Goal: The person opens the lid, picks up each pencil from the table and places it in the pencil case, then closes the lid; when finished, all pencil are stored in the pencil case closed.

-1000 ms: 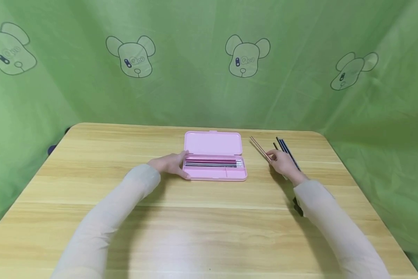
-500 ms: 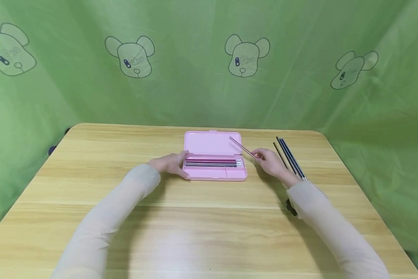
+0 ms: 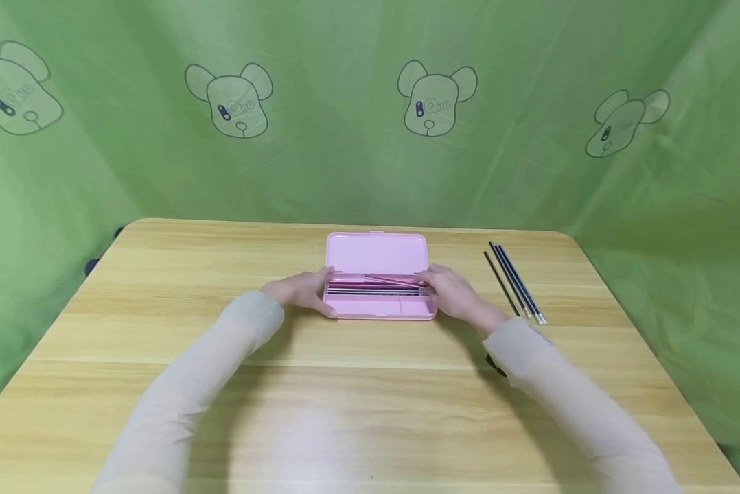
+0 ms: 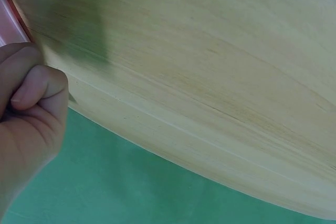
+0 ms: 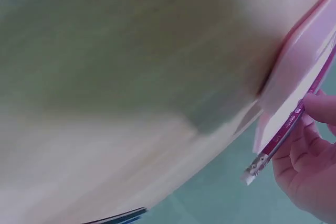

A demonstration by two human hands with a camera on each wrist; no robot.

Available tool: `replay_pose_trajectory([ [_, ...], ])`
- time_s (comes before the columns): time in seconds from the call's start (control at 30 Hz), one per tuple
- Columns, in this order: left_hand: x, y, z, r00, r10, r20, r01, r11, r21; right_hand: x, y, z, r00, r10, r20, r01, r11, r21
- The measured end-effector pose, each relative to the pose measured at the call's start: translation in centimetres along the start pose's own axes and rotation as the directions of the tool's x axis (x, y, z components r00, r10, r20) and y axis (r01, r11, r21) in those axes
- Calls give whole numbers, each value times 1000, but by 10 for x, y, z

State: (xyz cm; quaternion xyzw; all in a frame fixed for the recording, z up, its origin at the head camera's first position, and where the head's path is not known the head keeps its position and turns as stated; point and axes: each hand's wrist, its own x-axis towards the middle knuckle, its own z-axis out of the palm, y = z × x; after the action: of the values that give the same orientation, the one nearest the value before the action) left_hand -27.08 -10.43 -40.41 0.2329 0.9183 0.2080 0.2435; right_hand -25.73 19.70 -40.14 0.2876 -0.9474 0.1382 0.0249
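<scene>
Green cloth (image 3: pixel 339 178) printed with cartoon heads (image 3: pixel 428 113) stands behind a wooden table (image 3: pixel 370 412). Near its far edge lies the pink case (image 3: pixel 376 254), open. The left hand (image 3: pixel 298 289) holds the case's left end, thumb by the near corner. The right hand (image 3: pixel 453 293) pinches a red pencil (image 5: pixel 282 132), slanted over the case, which has a row of pencils (image 3: pixel 370 291) inside. Further right, dark pencils (image 3: pixel 518 281) lie on the table.
</scene>
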Motion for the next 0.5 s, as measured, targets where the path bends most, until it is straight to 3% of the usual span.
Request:
replay_pose_trajectory([
  [0.27,1,-1,0,1000,0,-3,0,1000,-2,22,-14,1,999,-40,34,44,990,-136],
  [0.5,1,-2,0,1000,1,-4,-1,1000,8,34,-21,6,998,-42,51,49,989,-141],
])
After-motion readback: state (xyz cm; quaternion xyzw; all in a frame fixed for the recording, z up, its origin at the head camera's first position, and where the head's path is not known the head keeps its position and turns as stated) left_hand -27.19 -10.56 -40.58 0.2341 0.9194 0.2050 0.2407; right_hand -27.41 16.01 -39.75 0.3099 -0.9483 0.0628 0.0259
